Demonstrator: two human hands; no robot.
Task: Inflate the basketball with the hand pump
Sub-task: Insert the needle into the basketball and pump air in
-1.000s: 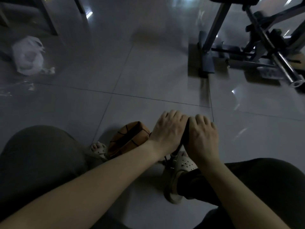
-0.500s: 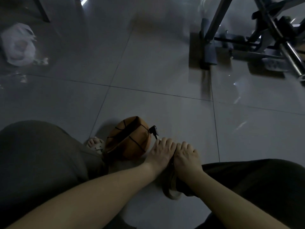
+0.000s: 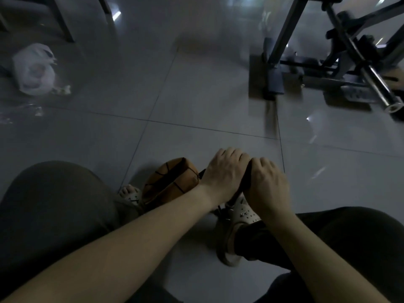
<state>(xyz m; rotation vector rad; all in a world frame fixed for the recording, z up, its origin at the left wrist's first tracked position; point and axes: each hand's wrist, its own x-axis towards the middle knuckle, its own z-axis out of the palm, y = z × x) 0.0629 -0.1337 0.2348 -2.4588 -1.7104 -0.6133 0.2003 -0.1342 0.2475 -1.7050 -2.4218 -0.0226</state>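
Both hands had risen since half a second before, from low beside the shoe to well above it, bringing the pump handle [image 3: 245, 182] up with them, much as it stood a second earlier. The left hand [image 3: 225, 171] and the right hand [image 3: 267, 189] sat side by side on the dark handle, knuckles up, the fingers of each curled over it and gripping it; the fingertips were hidden on the far side. Below the handle a short length of the dark pump shaft [image 3: 235, 197] ran down toward the right foot's pale shoe [image 3: 239, 217], where the base of the pump was hidden and dim.

On the floor [image 3: 196, 101], just left of the left hand, the orange basketball [image 3: 170, 182] lay slack and creased, between the two feet. A small dark fitting [image 3: 201, 172] showed at its right side, against the left wrist; whether it entered the ball could not be told. The left foot [image 3: 129, 192], in a pale sandal, touched the ball's left side.

A white plastic bag [image 3: 33, 71] lay toward the floor's far left side, and a metal exercise frame [image 3: 341, 51] stood toward its far right. Dark trousers covered both knees.
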